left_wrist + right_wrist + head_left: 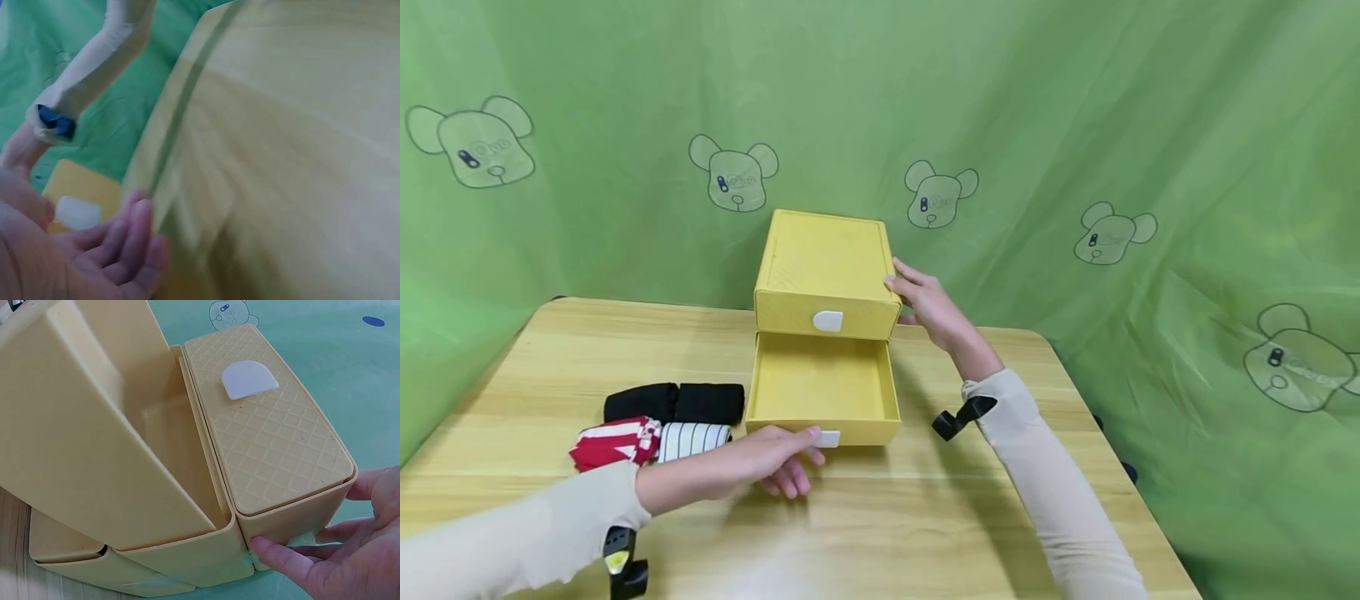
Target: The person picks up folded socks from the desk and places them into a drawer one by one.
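A yellow drawer unit (827, 254) stands at the back of the table, its upper drawer front (281, 437) closed. Below that, a drawer (823, 433) is pulled out, and its inside shows bare. My left hand (775, 458) is at this drawer's front, thumb by the white pull tab (828, 439) and loosely bent fingers below it. In the left wrist view the tab shows beside the thumb, with no finger curled round it. My right hand (928, 304) rests against the unit's right side near the top, thumb and fingers extended on the wall (300, 515).
Left of the drawer lie black rolled cloths (673, 404), a red and white striped cloth (617, 442) and a white cloth with dark stripes (694, 440). In the right wrist view, another closed drawer (65, 534) sits lowest. A green curtain (1037, 100) hangs behind the wooden table (880, 533).
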`<state>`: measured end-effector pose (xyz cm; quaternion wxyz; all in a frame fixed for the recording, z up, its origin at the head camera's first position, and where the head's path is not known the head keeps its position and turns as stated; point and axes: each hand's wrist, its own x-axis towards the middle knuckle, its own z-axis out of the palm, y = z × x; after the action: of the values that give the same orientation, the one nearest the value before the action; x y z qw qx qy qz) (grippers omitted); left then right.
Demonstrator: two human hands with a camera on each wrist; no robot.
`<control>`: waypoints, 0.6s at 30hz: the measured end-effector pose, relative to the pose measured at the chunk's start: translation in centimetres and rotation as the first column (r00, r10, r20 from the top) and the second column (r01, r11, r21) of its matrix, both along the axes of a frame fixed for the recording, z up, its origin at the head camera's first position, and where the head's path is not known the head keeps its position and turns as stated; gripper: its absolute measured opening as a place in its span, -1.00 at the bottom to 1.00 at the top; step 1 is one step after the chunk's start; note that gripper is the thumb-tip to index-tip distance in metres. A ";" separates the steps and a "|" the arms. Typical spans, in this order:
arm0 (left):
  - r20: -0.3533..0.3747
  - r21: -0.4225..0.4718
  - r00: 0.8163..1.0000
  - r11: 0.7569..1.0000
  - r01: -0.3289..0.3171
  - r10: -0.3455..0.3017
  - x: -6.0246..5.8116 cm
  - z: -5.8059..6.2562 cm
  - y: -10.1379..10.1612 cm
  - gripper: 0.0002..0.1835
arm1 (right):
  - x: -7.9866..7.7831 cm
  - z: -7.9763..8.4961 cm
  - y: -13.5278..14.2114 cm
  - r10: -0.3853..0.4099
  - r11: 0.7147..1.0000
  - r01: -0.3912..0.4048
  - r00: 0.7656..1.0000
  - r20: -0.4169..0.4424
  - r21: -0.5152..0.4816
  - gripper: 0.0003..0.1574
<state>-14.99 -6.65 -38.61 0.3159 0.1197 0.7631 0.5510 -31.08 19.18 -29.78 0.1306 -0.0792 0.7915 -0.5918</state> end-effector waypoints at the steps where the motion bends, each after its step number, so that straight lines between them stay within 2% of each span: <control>1: -0.005 -0.023 0.999 0.999 0.036 -0.036 -0.1 0.5 -0.3 -0.41 | 0.0 0.1 0.0 -0.001 1.000 0.001 1.000 0.002 0.001 -0.20; 3: -0.030 -0.062 0.991 0.990 0.130 -0.132 -0.4 1.7 -0.9 -0.46 | 0.1 0.2 -0.1 0.000 1.000 0.000 1.000 0.003 0.000 -0.19; 5: -0.065 -0.090 0.974 0.973 0.212 -0.218 -0.7 3.0 -1.5 -0.56 | 0.1 0.2 -0.1 -0.002 1.000 0.002 1.000 0.007 -0.002 -0.19; 7: -0.103 -0.091 0.955 0.959 0.269 -0.278 -1.0 4.3 -2.2 -0.62 | 0.2 0.1 0.0 0.000 1.000 0.000 1.000 0.010 -0.003 -0.19; 9: -0.145 -0.071 0.944 0.955 0.288 -0.295 -1.4 5.5 -2.8 -0.64 | 0.2 0.1 0.0 -0.001 1.000 0.001 1.000 0.013 -0.003 -0.18; 11: -0.199 -0.033 0.941 0.962 0.272 -0.273 -1.9 6.6 -3.5 -0.62 | 0.2 0.1 0.1 -0.004 1.000 0.004 1.000 0.015 -0.002 -0.18; 15: -0.311 0.050 0.940 0.985 0.163 -0.139 -3.7 7.6 -5.0 -0.62 | 0.2 0.1 0.0 -0.003 1.000 0.003 1.000 0.008 -0.002 -0.18; 17: -0.374 0.074 0.926 0.993 0.092 -0.058 -4.7 7.4 -5.8 -0.65 | 0.2 0.1 0.0 -0.002 1.000 0.002 1.000 0.008 -0.003 -0.18; 18: -0.410 0.069 0.912 0.996 0.056 -0.023 -5.2 7.1 -6.3 -0.67 | 0.2 0.1 0.0 0.000 1.000 0.000 1.000 0.009 -0.004 -0.19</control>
<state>-20.17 -12.92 -31.47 0.1558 0.2600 0.7871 0.5372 -30.89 19.18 -29.72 0.1340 -0.0770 0.7896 -0.5938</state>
